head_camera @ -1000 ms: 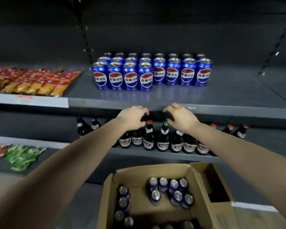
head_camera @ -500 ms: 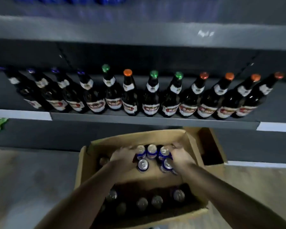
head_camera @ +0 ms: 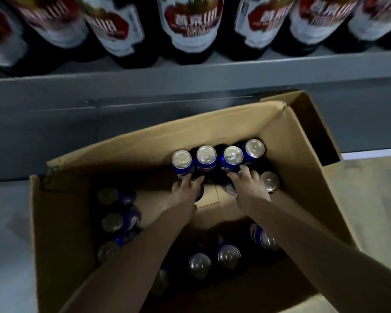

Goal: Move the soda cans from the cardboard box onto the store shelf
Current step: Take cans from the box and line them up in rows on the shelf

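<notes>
The cardboard box (head_camera: 145, 143) sits open on the floor (head_camera: 375, 181), flaps up, w/ soda cans (head_camera: 206, 154) standing inside. Four cans w/ shiny tops stand in a row at the 12 o'clock end of the box, a bit toward 1. Both arms go down into the box from 6 o'clock. The L hand (head_camera: 185, 190) is near the middle of the box, just on the 6 o'clock side of that row. Its fingers reach toward 12 and touch the blue side of the first can (head_camera: 181, 160), the one at the 9 o'clock end of the row. A bit of blue can peeks out from under the palm at 3 o'clock, but I can't tell if the L hand has hold of it. The R hand (head_camera: 252, 188) is near the L hand, at its 3 o'clock, not touching it. Its fingers are spread and the tips touch low on the third can (head_camera: 231, 155). A can top peeks out at its 9 o'clock side, and a lone can (head_camera: 269, 180) stands just beside it at 2 o'clock. I can't tell if the R hand grips anything. More cans stand in the dark: a line by the 9 o'clock wall and a few at 6 o'clock between the arms. Past the box at 12 o'clock is a gray shelf (head_camera: 212, 72) w/ dark bottles (head_camera: 187, 26) on it, red & white labels, all blurry.
</notes>
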A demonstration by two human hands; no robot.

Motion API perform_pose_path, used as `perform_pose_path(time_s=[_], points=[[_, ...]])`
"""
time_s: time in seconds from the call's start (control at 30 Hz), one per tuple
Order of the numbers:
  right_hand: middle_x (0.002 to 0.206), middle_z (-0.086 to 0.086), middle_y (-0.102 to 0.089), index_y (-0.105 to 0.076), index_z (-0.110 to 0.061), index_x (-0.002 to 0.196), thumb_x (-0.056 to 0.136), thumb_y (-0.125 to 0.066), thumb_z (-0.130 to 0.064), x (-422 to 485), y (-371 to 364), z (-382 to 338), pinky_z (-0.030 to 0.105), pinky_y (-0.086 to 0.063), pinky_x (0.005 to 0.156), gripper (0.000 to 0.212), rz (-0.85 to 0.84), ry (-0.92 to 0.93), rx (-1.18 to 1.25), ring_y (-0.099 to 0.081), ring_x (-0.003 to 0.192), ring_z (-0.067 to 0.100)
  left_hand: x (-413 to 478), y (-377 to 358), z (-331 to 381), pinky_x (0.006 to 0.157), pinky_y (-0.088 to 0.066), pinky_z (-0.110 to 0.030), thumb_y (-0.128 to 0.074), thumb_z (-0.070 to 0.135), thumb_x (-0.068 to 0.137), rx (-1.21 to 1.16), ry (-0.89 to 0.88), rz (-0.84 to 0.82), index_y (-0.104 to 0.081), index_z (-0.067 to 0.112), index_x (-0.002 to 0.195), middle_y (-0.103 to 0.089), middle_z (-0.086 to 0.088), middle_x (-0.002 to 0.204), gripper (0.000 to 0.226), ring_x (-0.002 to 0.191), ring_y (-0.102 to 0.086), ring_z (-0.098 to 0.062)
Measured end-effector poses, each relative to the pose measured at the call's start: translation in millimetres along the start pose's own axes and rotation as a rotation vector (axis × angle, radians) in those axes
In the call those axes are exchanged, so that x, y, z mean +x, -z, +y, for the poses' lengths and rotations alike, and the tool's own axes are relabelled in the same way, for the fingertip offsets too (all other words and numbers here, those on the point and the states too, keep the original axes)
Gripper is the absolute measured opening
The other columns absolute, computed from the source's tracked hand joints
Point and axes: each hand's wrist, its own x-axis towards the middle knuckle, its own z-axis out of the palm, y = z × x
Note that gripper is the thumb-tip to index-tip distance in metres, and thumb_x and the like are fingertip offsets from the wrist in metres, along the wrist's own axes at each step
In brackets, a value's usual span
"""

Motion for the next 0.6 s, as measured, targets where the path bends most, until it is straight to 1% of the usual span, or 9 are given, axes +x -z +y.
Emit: perform_pose_path(time_s=[0.07,0.13,0.2,0.27,0.4,0.47,0.53,0.6], points=[[0.144,0.011,-0.026,-0.034,-0.023,0.143,0.093,-0.047,-0.014,4.7,-4.1,1.7,0.04,-0.035,0.104,0.053,0.025,0.004,-0.013,-0.035,0.127,0.033,10.8,-2.8,4.9,0.098,-0.044,-0.044,-0.065,0.01,0.085,0.003,0.025,-0.036,-0.018,0.035,0.147,-0.012,-0.001,0.154,0.082,0.135,-0.029,-0.032],[0.141,0.012,-0.029,-0.036,-0.024,0.141,0.093,-0.048,-0.019,6.2,-2.8,2.1,0.04,-0.035,0.103,0.049,0.035,0.015,-0.05,-0.037,0.124,0.033,15.0,-4.6,8.4,0.098,-0.045,-0.043,-0.065,0.007,0.084,0.007,0.046,-0.027,-0.024,0.03,0.145,-0.016,-0.004,0.15,0.077,0.132,-0.031,-0.033],[0.141,0.013,-0.028,-0.036,-0.024,0.14,0.093,-0.05,-0.023,3.8,-0.7,2.9,0.041,-0.034,0.103,0.049,0.027,0.021,-0.079,-0.037,0.122,0.034,12.4,-5.7,10.1,0.099,-0.045,-0.042,-0.065,0.005,0.083,0.018,0.04,-0.021,-0.027,0.028,0.144,-0.018,-0.005,0.15,0.075,0.131,-0.032,-0.034],[0.142,0.013,-0.026,-0.035,-0.023,0.14,0.093,-0.05,-0.022,-3.3,4.6,1.7,0.042,-0.034,0.104,0.049,0.008,0.027,-0.078,-0.036,0.122,0.035,3.4,-4.0,10.5,0.098,-0.046,-0.042,-0.066,0.004,0.082,0.036,0.024,-0.025,-0.027,0.028,0.144,-0.019,-0.004,0.149,0.078,0.13,-0.034,-0.033],[0.14,0.012,-0.026,-0.036,-0.024,0.138,0.087,-0.056,-0.01,-25.9,29.2,-3.8,0.043,-0.036,0.104,0.057,0.009,0.069,-0.052,-0.035,0.12,0.035,-24.4,9.6,13.1,0.097,-0.047,-0.042,-0.069,0.008,0.08,0.027,0.017,-0.001,-0.027,0.033,0.144,-0.02,-0.002,0.15,0.081,0.128,-0.038,-0.03],[0.14,0.012,-0.025,-0.036,-0.021,0.139,0.089,-0.052,-0.011,-41.4,47.7,-8.2,0.044,-0.036,0.103,0.054,-0.005,0.098,-0.04,-0.034,0.121,0.036,-43.5,22.0,20.5,0.096,-0.047,-0.041,-0.07,0.012,0.08,0.028,0.015,0.031,-0.03,0.033,0.141,-0.019,-0.001,0.15,0.076,0.126,-0.04,-0.029],[0.141,0.015,-0.026,-0.037,-0.019,0.14,0.092,-0.046,-0.015,-62.4,75.3,-15.1,0.046,-0.033,0.102,0.049,-0.01,0.103,0.005,-0.033,0.125,0.04,-68.6,43.8,30.9,0.095,-0.047,-0.04,-0.069,0.015,0.08,0.028,0.019,0.076,-0.029,0.034,0.14,-0.021,-0.001,0.148,0.074,0.124,-0.042,-0.029],[0.139,0.016,-0.027,-0.038,-0.017,0.139,0.092,-0.045,-0.016,-89.2,108.0,-23.0,0.046,-0.032,0.103,0.047,-0.006,0.148,-0.03,-0.031,0.128,0.042,-100.5,70.6,41.8,0.096,-0.046,-0.04,-0.068,0.02,0.081,0.015,-0.005,0.131,-0.029,0.034,0.14,-0.026,-0.001,0.146,0.072,0.124,-0.044,-0.029]])
